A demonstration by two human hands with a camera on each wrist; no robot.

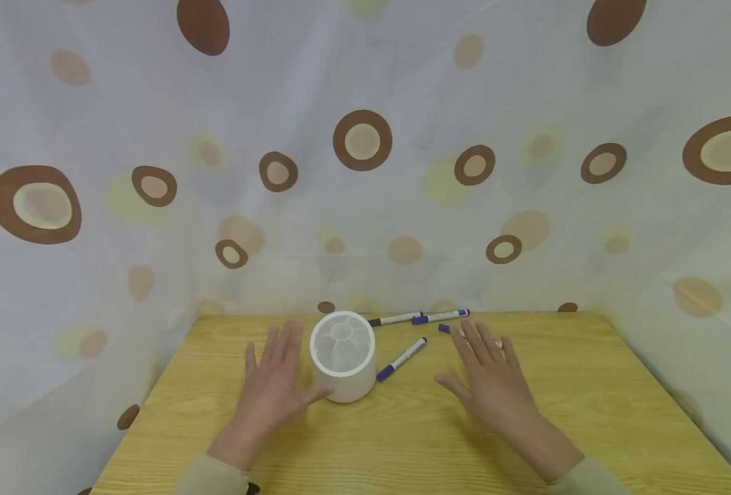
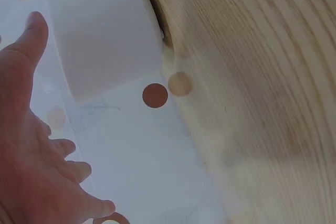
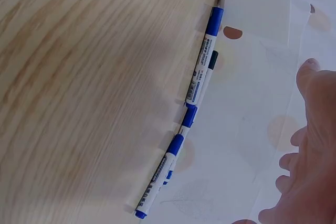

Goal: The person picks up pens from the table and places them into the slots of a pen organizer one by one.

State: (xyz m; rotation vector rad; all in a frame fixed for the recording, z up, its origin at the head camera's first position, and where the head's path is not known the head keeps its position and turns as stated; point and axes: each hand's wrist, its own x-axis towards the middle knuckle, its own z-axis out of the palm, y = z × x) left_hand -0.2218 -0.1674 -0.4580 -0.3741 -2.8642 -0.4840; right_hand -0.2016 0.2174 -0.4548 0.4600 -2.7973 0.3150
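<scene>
A round white holder with a divided top (image 1: pixel 343 364) stands upright on the table. My left hand (image 1: pixel 272 392) is just left of it, fingers spread, thumb reaching the holder's lower front; whether it touches I cannot tell. My right hand (image 1: pixel 498 392) has its fingers spread above the table and holds nothing. Behind its fingertips lies a partly hidden blue-capped marker (image 1: pixel 444 329). Another blue-capped marker (image 1: pixel 402 359) lies right of the holder. At the back are a dark-capped marker (image 1: pixel 400 318) and a blue-capped one (image 1: pixel 442 317). Several markers (image 3: pixel 202 69) appear in the right wrist view.
The wooden table (image 1: pixel 353 460) ends at the back and sides against a pale curtain (image 1: pixel 402 213) with brown and beige spots. In the left wrist view, the holder's white side (image 2: pixel 105 40) stands beside the wooden surface (image 2: pixel 262 103).
</scene>
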